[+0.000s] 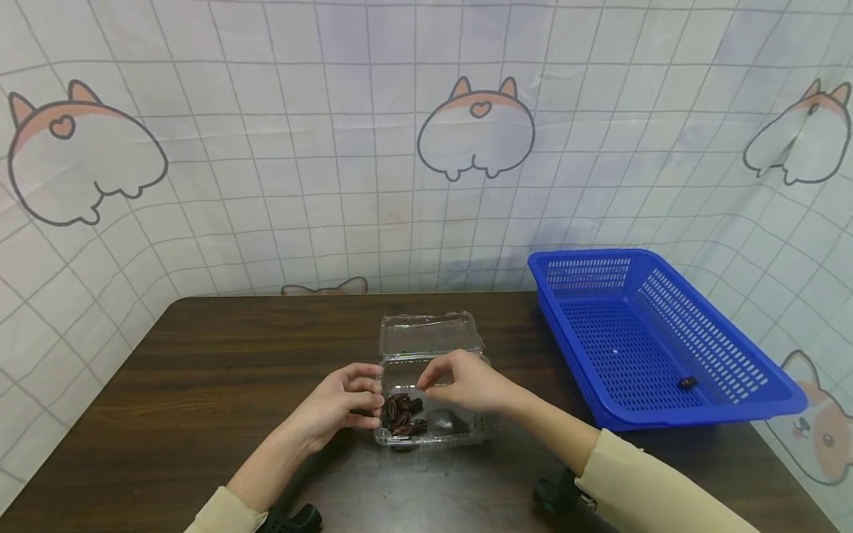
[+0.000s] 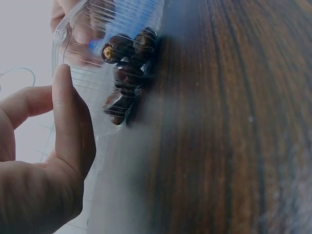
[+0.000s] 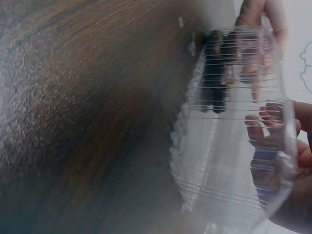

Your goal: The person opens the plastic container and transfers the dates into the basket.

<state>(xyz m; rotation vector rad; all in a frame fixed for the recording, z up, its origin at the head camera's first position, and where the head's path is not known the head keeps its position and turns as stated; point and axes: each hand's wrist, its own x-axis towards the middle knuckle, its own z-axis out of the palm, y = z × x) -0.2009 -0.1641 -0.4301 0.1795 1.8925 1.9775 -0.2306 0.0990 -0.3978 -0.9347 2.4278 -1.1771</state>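
A clear plastic clamshell box (image 1: 436, 440) sits on the table with its lid (image 1: 431, 334) raised at the back. Several dark brown, wrinkled dates (image 1: 402, 416) lie in its left part; through the plastic, the left wrist view shows the dates (image 2: 127, 73) close up. My left hand (image 1: 343, 400) touches the box's left side with extended fingers. Above the box's inside hovers my right hand (image 1: 466, 381), its fingers loosely bent and pointing left toward the dates. No date shows between the right fingers (image 3: 256, 126), which are seen through the plastic wall.
At the right of the dark wooden table (image 1: 220, 363) stands a blue slotted plastic basket (image 1: 573, 337), with a single date (image 1: 687, 383) in its near right part. A white gridded cloth (image 1: 320, 148) with cartoon drawings hangs behind and beside the table.
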